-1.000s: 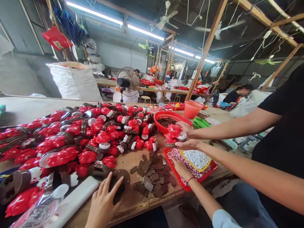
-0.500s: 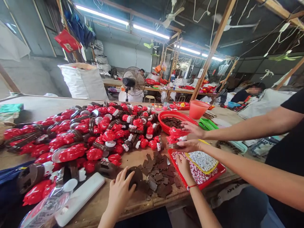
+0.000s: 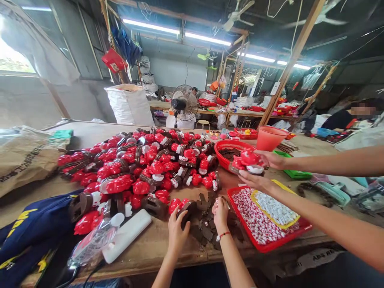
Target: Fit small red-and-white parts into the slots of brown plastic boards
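My left hand [image 3: 177,231] has its fingers spread around a brown-based red figurine [image 3: 190,208] near the front edge of the table [image 3: 157,244] — my right hand [image 3: 221,215] is by the brown plates [image 3: 199,235], fingers bunched together — can't tell on what tbh.

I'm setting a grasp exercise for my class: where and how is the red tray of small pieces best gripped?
Likely by the raised rim of the red tray, coming from the near side, which is exposed; another person's forearm passes over its right side. It lies flat, holding loose small pieces and a yellow-rimmed tray, so lift level.
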